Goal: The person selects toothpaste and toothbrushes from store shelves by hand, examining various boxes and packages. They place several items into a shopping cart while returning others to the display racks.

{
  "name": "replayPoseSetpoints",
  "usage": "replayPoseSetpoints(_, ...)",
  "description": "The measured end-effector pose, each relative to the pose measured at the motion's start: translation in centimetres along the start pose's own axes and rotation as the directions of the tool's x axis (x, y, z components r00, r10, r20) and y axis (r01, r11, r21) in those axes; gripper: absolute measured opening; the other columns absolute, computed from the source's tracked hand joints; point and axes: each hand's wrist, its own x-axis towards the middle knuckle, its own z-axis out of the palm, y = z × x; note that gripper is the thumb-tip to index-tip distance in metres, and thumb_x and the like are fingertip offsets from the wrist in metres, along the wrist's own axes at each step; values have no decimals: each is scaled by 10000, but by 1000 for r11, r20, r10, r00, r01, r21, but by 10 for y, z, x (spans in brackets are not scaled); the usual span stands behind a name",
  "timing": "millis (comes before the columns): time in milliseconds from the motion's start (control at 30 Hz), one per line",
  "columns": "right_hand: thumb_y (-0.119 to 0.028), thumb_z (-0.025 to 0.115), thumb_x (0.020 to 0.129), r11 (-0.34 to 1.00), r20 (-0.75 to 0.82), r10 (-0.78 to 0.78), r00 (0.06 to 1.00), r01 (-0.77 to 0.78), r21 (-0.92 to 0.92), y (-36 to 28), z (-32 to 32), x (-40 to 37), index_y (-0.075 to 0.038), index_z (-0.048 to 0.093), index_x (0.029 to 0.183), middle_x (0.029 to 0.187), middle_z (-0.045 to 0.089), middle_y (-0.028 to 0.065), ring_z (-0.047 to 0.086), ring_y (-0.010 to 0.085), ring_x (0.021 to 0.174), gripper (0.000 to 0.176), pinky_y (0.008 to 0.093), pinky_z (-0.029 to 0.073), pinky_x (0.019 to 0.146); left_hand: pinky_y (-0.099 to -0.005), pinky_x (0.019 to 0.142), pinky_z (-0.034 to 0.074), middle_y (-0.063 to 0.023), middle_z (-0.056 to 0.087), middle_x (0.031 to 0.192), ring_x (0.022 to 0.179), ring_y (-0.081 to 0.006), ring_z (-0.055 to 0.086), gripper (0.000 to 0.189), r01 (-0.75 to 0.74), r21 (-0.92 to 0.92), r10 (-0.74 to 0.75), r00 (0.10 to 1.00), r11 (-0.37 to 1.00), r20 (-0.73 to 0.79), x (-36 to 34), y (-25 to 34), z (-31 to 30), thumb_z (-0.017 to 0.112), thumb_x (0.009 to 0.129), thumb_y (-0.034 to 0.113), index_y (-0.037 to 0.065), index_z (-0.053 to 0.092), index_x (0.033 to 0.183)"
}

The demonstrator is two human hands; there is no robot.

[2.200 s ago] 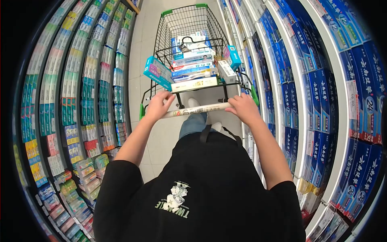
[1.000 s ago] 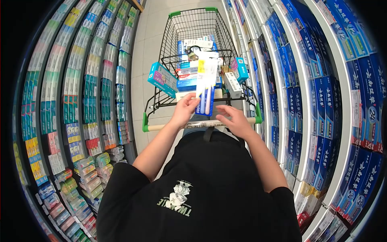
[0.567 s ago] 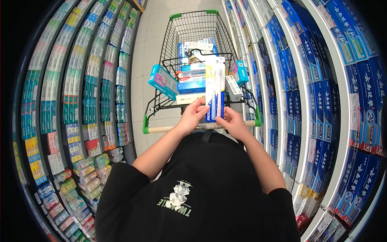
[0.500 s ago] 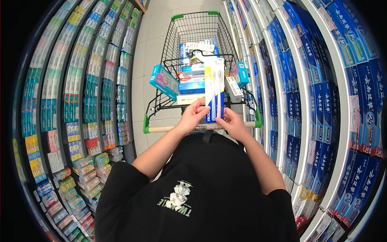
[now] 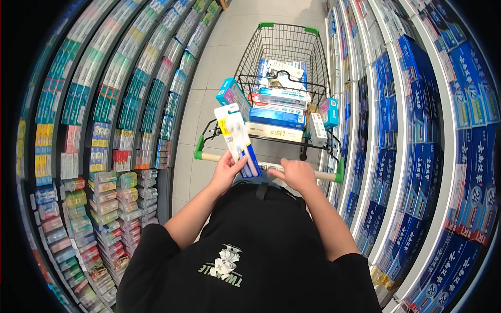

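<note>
My left hand (image 5: 227,172) is closed on the lower part of a toothbrush pack (image 5: 234,131), a white, yellow and blue blister card tilted to the left. My right hand (image 5: 297,174) is wrapped over the handle (image 5: 326,176) of a shopping cart (image 5: 261,58), its thumb stretched along the bar. Just beyond the handle, several boxes are stacked in the cart, among them a blue box (image 5: 276,118) above a cream box (image 5: 274,131). A teal box (image 5: 229,95) stands at the left side, and another teal box (image 5: 330,113) at the right beside a white box (image 5: 317,128).
Shelves of toothbrush packs (image 5: 104,99) line the left side, with small plastic packs (image 5: 102,203) lower down. On the right, shelves hold blue toothpaste boxes (image 5: 417,161). A tiled floor (image 5: 201,68) runs between them, with the cart standing nearer the right shelves.
My right hand has let go of the toothbrush pack and taken hold of the cart handle. The pack has moved left in my left hand. The cart appears further right in view.
</note>
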Motion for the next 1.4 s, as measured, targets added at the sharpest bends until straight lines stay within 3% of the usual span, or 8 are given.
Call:
replayPoseSetpoints(133, -756, 552, 939, 1000, 4, 19, 1000, -19, -12, -3, 0, 2, -48, 699, 831, 770, 729, 186, 728, 417, 788, 731, 532, 570, 718, -293, 1018, 523, -64, 693, 1307, 1159, -115, 668, 401, -17, -73, 12, 998, 997, -68, -18, -8, -15, 653, 1048, 62, 13, 531, 1427)
replayPoseSetpoints(400, -733, 545, 960, 994, 57, 46, 997, -40, -100, -13, 2, 0, -50, 678, 829, 768, 723, 187, 727, 418, 795, 708, 527, 566, 718, -294, 966, 550, -60, 732, 1234, 1090, -113, 695, 361, -120, -56, 111, 982, 991, -152, -65, -16, -41, 664, 1038, 55, 18, 573, 1386)
replayPoseSetpoints(700, -760, 591, 911, 983, -83, -12, 996, -4, -186, -26, 15, -14, -74, 658, 778, 702, 704, 166, 725, 399, 719, 703, 515, 571, 661, -306, 983, 542, -62, 731, 1228, 1095, -123, 695, 368, -192, -80, 155, 928, 978, -338, -163, -58, -107, 688, 1031, 87, 12, 579, 1374)
replayPoseSetpoints(967, -757, 631, 882, 971, -148, -29, 989, -7, -239, -32, 43, -62, -90, 673, 745, 672, 696, 143, 714, 389, 688, 682, 499, 566, 640, -305, 988, 537, -63, 728, 1243, 1100, -123, 695, 386, -201, -69, 171, 937, 977, -305, -220, -85, -131, 692, 1028, 86, 14, 570, 1388)
replayPoseSetpoints(1200, -727, 639, 896, 963, -117, -11, 993, -21, -269, -37, 65, -119, -87, 673, 744, 683, 699, 143, 717, 376, 702, 659, 490, 564, 650, -297, 977, 535, -61, 726, 1235, 1099, -119, 690, 372, -200, -94, 165, 941, 975, -295, -257, -97, -141, 686, 1025, 64, 6, 581, 1377)
replayPoseSetpoints(1400, -719, 643, 905, 913, -52, 35, 998, -53, -405, -41, 85, -147, -63, 674, 789, 743, 716, 214, 711, 423, 758, 667, 511, 555, 703, -299, 970, 547, -52, 719, 1236, 1096, -112, 681, 372, -252, -151, 191, 924, 956, -331, -299, -96, -161, 683, 1025, 52, 4, 590, 1383)
